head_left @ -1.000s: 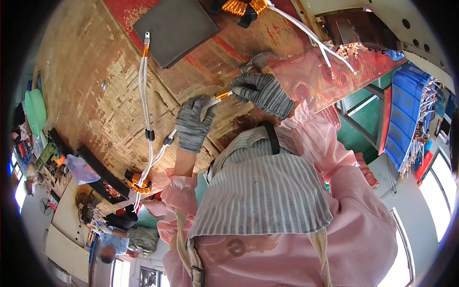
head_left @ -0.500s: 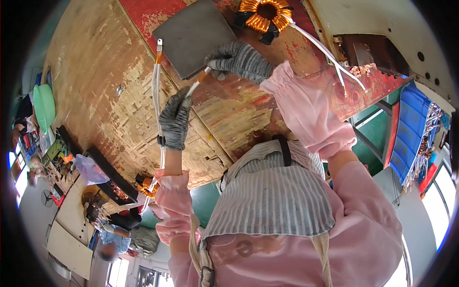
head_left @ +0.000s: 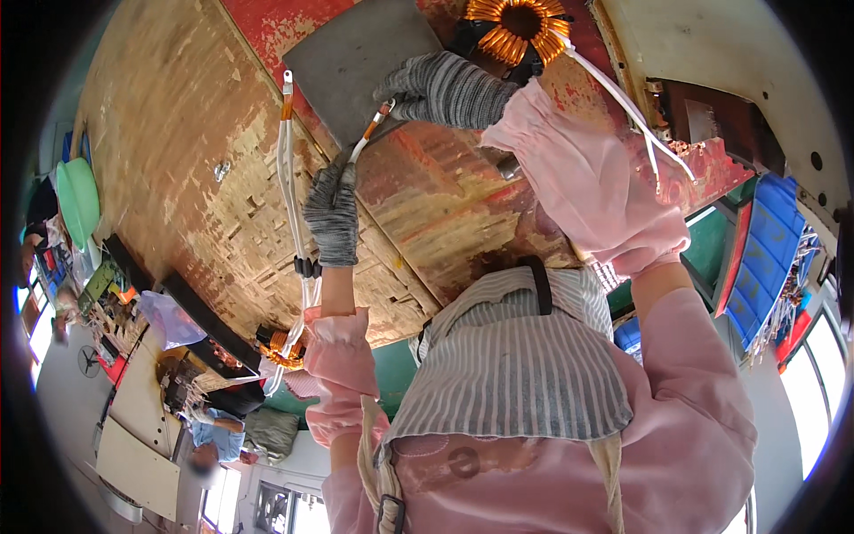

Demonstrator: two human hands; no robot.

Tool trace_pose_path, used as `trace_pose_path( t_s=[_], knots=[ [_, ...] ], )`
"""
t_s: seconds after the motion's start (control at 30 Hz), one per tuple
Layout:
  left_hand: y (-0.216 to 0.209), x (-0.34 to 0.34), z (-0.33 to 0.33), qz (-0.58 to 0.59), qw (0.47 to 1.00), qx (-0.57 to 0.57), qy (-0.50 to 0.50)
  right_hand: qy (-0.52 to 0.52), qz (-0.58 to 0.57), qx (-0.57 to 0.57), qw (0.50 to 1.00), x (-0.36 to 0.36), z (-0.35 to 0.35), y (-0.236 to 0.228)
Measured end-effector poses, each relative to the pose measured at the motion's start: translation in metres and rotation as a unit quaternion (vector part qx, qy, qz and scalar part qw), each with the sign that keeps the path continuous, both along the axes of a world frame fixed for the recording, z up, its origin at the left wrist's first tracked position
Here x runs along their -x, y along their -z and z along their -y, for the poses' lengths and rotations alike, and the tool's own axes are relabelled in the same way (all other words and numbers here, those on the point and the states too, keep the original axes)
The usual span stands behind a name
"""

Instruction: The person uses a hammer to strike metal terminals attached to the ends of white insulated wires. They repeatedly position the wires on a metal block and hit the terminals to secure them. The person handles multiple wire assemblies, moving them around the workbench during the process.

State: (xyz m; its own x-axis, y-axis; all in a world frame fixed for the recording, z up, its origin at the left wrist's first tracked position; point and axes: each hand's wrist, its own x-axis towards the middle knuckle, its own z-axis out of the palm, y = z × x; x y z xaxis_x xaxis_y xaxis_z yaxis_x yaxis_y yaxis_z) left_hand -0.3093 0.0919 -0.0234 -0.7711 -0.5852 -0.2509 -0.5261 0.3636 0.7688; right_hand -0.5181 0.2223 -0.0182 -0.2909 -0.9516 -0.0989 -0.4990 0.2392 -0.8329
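Low over the table, my left hand (head_left: 333, 214), in a grey knitted glove, pinches a white cable (head_left: 359, 149). That cable has an orange-brown sleeve (head_left: 372, 125) and ends in a metal terminal lug (head_left: 384, 110). My right hand (head_left: 452, 91), gloved the same way, is at the lug with thumb and fingers parted around its tip; whether they touch is hard to see. Both hands are over the lower edge of a dark grey square plate (head_left: 356, 58). Left of my left hand, white leads (head_left: 286, 165) run up to another metal lug (head_left: 287, 78).
A copper-wound ring coil (head_left: 519, 28) with white leads (head_left: 614, 89) lies at the far right of the worn wooden table (head_left: 187, 107). Another coil (head_left: 283, 349) is by the near left edge. Blue bins (head_left: 761, 254) stand right. A person (head_left: 216, 436) is visible lower left.
The lug, covered by my right hand before, now shows at its fingertips. Both hands have shifted slightly, and the leads on the left have swung a little left at the top.
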Motion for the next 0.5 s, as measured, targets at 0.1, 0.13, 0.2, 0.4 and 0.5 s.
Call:
trace_pose_path(
  t_s=[0.1,0.13,0.2,0.4,0.5],
  knots=[
    [0.016,-0.003,0.003,0.007,0.989,0.14,0.056,-0.006,-0.079,0.089,0.993,0.004,0.004,0.014],
    [0.015,-0.003,0.003,0.012,0.986,0.156,0.059,-0.016,-0.104,0.099,0.989,0.004,0.005,0.015],
    [0.012,0.0,-0.002,0.022,0.98,0.186,0.067,-0.034,-0.155,0.12,0.98,0.006,0.007,0.013],
    [0.006,0.001,-0.005,-0.019,0.985,0.165,0.045,-0.02,-0.173,0.099,0.98,0.004,0.007,0.011],
    [0.002,0.003,-0.006,-0.001,0.985,0.167,0.046,-0.008,-0.176,0.088,0.98,0.005,0.004,0.007]
  ],
)
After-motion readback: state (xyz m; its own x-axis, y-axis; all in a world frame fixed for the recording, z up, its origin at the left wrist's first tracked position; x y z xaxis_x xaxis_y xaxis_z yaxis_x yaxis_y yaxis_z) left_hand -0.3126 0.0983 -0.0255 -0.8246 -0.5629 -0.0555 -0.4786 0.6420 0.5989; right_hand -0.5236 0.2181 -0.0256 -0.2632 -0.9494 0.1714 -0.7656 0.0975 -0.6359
